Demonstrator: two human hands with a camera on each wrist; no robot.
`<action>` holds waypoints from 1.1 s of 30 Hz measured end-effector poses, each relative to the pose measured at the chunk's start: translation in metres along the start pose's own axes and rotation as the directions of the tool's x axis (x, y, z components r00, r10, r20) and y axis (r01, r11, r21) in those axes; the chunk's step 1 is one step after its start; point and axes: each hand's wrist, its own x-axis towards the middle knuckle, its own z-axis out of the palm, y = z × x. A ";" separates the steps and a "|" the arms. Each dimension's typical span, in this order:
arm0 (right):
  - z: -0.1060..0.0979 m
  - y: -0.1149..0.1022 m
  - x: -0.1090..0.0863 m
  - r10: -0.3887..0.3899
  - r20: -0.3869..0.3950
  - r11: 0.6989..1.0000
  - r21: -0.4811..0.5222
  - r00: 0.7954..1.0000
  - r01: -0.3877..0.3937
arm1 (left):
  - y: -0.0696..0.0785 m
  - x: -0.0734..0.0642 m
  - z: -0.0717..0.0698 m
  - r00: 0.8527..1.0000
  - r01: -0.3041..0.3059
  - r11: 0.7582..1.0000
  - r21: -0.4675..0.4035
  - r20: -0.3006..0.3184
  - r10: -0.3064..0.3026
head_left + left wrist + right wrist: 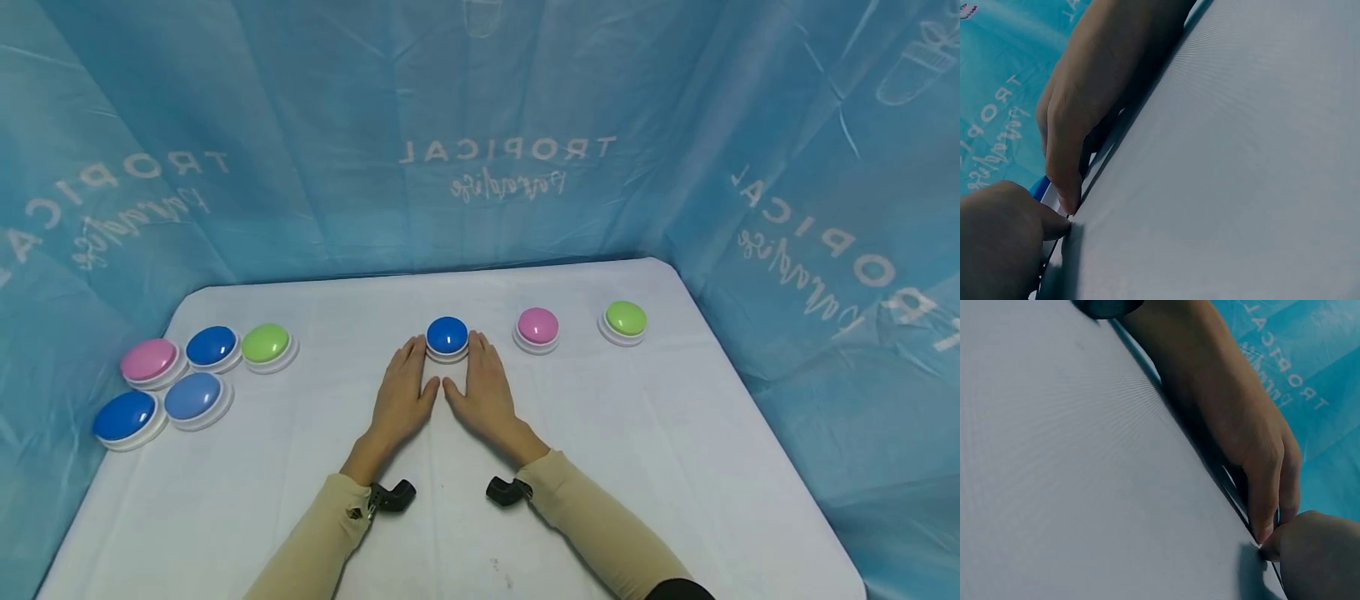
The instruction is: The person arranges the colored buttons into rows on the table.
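Nearest the viewer, two beige sleeves (600,525) cross the near edge of the white-covered table (675,467), each wrist carrying a small black camera mount (393,497).

Mid-table, the left hand (402,398) and right hand (487,392) lie palm down, side by side, fingers straight and close together, thumbs angled inward until their tips nearly meet (the wrist views show the thumb tips in contact or all but so). Neither hand grips anything. The fingertips flank the dark blue dome button (447,337), just beside or touching its white base on either side; its top is uncovered.

That button stands at the centre of the table, first in a row running toward the right edge: a pink dome button (537,326), then a green dome button (626,319), each well apart from its neighbour.

Toward the left edge sits a close cluster of five: a large blue button (124,416) and a light blue button (193,397) in front, a pink button (149,360), a second blue button (212,346) and a green button (266,343) behind.

Judged from this layout, three buttons are set out in line and five remain grouped. A blue printed backdrop (480,125) encloses the far side.
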 end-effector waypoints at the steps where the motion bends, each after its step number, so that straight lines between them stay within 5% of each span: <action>1: 0.000 -0.001 0.000 0.008 0.007 1.000 -0.003 1.000 -0.008 | 0.000 0.000 0.000 1.000 0.002 1.000 -0.004 0.002 -0.002; 7: 0.000 -0.004 -0.007 0.059 0.001 0.998 0.015 0.998 -0.059 | -0.002 -0.004 -0.002 1.000 0.003 0.999 -0.032 -0.015 -0.004; 12: 0.001 -0.017 -0.032 0.081 -0.010 0.997 0.015 0.997 -0.081 | -0.006 -0.024 -0.007 0.999 -0.021 1.000 -0.019 -0.042 0.020; 23: 0.013 -0.064 -0.067 -0.105 0.092 0.993 -0.037 0.990 0.109 | -0.029 -0.090 -0.043 0.991 0.011 0.999 0.032 -0.134 -0.006; 26: 0.020 -0.077 -0.069 -0.185 0.152 0.977 -0.080 0.971 0.199 | -0.036 -0.110 -0.053 0.983 0.041 0.999 0.025 -0.180 -0.036; 33: 0.045 -0.119 -0.058 -0.363 0.273 0.899 -0.148 0.891 0.412 | -0.046 -0.147 -0.077 0.971 0.151 0.988 0.043 -0.192 -0.140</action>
